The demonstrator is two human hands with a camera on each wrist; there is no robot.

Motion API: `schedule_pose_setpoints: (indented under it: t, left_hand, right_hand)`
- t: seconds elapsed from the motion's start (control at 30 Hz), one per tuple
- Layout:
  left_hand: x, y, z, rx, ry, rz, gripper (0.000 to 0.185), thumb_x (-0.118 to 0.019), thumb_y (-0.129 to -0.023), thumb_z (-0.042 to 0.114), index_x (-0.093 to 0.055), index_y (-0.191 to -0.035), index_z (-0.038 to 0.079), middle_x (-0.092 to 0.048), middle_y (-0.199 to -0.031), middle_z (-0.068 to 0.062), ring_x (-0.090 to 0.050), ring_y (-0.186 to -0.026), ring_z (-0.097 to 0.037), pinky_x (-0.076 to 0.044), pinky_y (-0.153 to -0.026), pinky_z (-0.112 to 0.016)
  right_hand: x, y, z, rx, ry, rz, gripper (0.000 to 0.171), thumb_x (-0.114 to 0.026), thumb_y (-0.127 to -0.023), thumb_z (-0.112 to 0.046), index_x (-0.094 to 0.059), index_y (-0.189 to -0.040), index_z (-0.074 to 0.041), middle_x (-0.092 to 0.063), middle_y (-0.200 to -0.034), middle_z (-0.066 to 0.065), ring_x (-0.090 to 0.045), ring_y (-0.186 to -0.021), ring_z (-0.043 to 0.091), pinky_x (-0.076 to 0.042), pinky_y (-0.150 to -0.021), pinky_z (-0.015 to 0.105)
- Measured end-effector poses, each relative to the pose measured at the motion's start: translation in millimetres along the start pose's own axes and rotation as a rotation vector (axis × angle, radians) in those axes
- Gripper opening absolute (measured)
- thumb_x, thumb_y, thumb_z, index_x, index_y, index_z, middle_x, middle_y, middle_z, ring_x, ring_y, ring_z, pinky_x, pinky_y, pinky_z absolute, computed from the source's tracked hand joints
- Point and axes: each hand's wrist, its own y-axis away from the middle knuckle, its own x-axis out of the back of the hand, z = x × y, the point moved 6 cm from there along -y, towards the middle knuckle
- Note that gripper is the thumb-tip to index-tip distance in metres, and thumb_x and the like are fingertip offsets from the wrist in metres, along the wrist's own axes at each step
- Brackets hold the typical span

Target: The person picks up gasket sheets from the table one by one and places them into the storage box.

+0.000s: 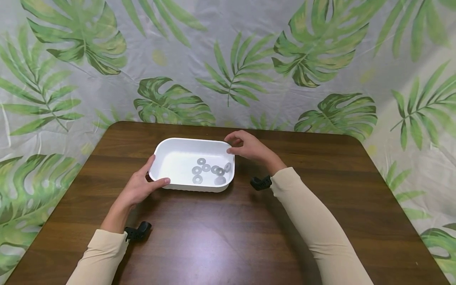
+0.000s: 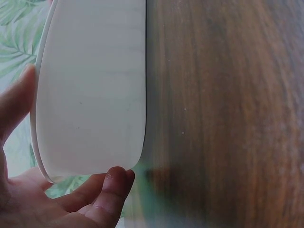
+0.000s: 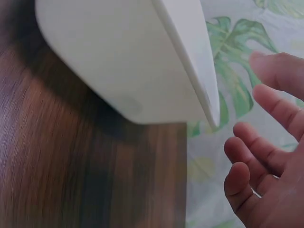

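A: Head view: the white tray (image 1: 171,158), with washers (image 1: 206,168) inside, sits mid-table (image 1: 320,221). The left hand (image 1: 140,186) grips its near-left corner.
B: The right hand (image 1: 246,145)?
A: Relaxed by its far-right corner, holding nothing.
B: Wrist views?
A: Left thumb (image 2: 111,190) is on the tray wall (image 2: 90,95); right fingers (image 3: 256,156) are apart from the rim (image 3: 190,61). Likely steadying it; next, a firmer right grasp. A leaf-print cloth (image 1: 228,51) hangs behind.

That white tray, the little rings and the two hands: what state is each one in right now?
White tray: upright on the table, open-topped, held at its left end.
Washers: lying loose inside the tray, bunched toward its right side.
Left hand: grips the tray's left rim, thumb over the edge.
Right hand: fingers loosely bent at the tray's right rim; contact unclear.
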Motion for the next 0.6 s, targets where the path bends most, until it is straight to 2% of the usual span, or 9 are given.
schedule_pose_setpoints:
  t: [0.27, 0.4, 0.6]
  left_hand:
    - [0.0, 1.2, 0.0, 0.003, 0.008, -0.005, 0.106, -0.075, -0.087, 0.036, -0.002, -0.161, 0.014, -0.012, -0.165, -0.025, -0.016, -0.152, -0.042, -0.021, -0.119, -0.058]
    - [0.3, 1.5, -0.5, 0.000, 0.001, -0.005, 0.106, -0.075, -0.087, 0.037, -0.002, -0.161, 0.014, -0.013, -0.164, -0.026, -0.017, -0.151, -0.043, -0.021, -0.119, -0.058]
    - [-0.2, 1.2, 1.1, 0.004, -0.004, -0.009, 0.106, -0.075, -0.087, 0.038, -0.002, -0.161, 0.014, -0.012, -0.165, -0.025, -0.016, -0.151, -0.043, -0.020, -0.119, -0.058]
  right_hand:
    - [20, 32, 13, 0.038, 0.047, 0.020, 0.037, -0.067, -0.095, -0.021, -0.060, -0.130, -0.011, -0.053, -0.139, 0.012, -0.053, -0.125, 0.035, -0.045, -0.103, 0.051]
    - [28, 57, 23, 0.044, 0.047, 0.029, 0.037, -0.067, -0.095, -0.021, -0.060, -0.130, -0.011, -0.053, -0.140, 0.013, -0.053, -0.125, 0.039, -0.044, -0.102, 0.055]
    - [34, 95, 45, 0.029, 0.021, 0.052, 0.036, -0.065, -0.097, -0.023, -0.059, -0.131, -0.013, -0.054, -0.138, 0.012, -0.055, -0.125, 0.037, -0.048, -0.094, 0.053]
